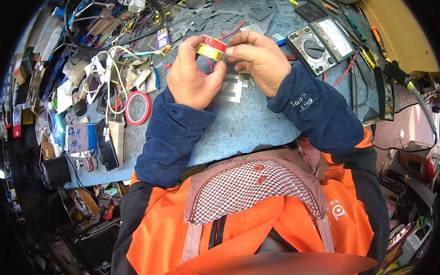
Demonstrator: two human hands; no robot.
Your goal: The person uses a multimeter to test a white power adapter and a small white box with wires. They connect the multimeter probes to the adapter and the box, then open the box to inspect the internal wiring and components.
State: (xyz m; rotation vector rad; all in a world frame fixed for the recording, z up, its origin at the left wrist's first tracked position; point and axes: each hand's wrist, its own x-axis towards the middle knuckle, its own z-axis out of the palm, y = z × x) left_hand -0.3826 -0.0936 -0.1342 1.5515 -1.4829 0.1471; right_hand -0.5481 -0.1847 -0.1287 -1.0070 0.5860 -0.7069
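Between my hands, above the blue bench, is a small coil (210,51) with a red top and a yellow wrapped side. My left hand (191,75) grips it from the left, fingers behind and thumb in front. The curled fingers and thumb of my right hand (261,58) meet its right edge; the exact contact is partly hidden. Red and blue wires (209,65) show just under the coil. On the bench below lie flat grey metal plates with slots (231,88).
Many thin metal sheets (211,19) are scattered at the back. An analog multimeter (318,47) lies to the right, with screwdrivers (355,27) beyond it. At left are a red tape roll (138,108), a tangled white cable (109,76) and a phone (106,145).
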